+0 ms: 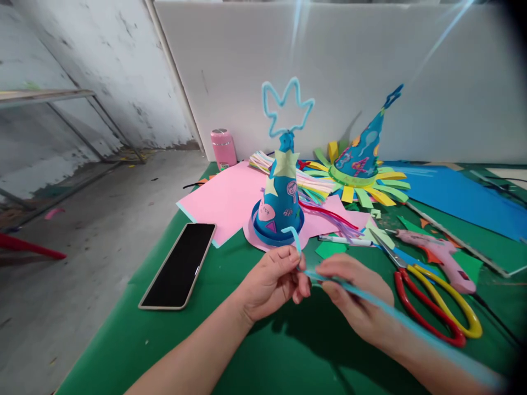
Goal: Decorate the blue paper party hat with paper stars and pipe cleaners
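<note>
Both hands pinch a light blue pipe cleaner (pixel 373 300) over the green table (pixel 173 351). My left hand (pixel 274 281) grips its bent, hooked end between thumb and fingers. My right hand (pixel 358 302) holds it just to the right, and the long stem runs off along my right forearm. Just beyond the hands stands a blue paper cone hat (pixel 280 200) with stickers, a star and a looped pipe-cleaner crown on top.
A black phone (pixel 180 264) lies at the left. Red-and-yellow scissors (pixel 432 299), a pink glue gun (pixel 440 255) and a pen (pixel 343 240) lie at the right. Behind are pink paper (pixel 224 200), blue paper (pixel 461 200), a second cone hat (pixel 362 153) with fringe and a pink bottle (pixel 223 148).
</note>
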{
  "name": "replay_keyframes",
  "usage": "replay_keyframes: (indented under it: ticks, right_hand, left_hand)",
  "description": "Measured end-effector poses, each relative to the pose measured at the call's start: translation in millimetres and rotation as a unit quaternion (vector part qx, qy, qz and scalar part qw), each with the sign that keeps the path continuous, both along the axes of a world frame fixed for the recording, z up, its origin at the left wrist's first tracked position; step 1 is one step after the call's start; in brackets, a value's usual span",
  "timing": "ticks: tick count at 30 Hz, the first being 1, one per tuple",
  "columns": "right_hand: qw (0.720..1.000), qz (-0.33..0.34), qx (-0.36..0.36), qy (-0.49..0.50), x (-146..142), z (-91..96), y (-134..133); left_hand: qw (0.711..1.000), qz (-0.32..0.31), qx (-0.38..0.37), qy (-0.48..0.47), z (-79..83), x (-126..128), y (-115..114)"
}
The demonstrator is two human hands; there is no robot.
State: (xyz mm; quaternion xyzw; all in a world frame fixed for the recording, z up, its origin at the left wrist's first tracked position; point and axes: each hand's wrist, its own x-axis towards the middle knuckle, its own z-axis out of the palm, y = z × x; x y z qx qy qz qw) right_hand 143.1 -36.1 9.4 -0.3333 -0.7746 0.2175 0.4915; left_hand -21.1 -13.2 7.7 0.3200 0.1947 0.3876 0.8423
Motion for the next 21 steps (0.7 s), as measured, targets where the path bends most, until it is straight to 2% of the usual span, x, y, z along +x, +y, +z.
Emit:
replay_keyframes:
  ticks: [3,6,11,17,21]
  right_hand:
    - [0.973,-0.05,-0.159,0.157,-11.0,-1.2,2.0]
    - [0.948,-0.044,-0.241,0.206,-15.0,-8.6,4.3]
    - [0.955,-0.063,-0.237,0.164,-14.1,-14.6,3.4]
    - [0.958,-0.05,-0.255,0.124,-14.2,-19.9,-2.1]
    - [0.958,-0.052,-0.265,0.098,-12.0,-24.7,-4.8]
  left_hand:
    - [1.0,0.006,0.012,-0.006,-0.5,0.4,0.1]
    - [1.0,0.01,0.011,0.008,-1.5,-0.4,0.7]
    - [0.998,0.03,-0.005,0.046,-2.7,-1.8,3.2]
    - [0.99,0.129,-0.04,0.048,-2.3,-0.9,5.2]
    - [0.988,0.142,-0.036,0.051,-2.7,-1.8,5.8]
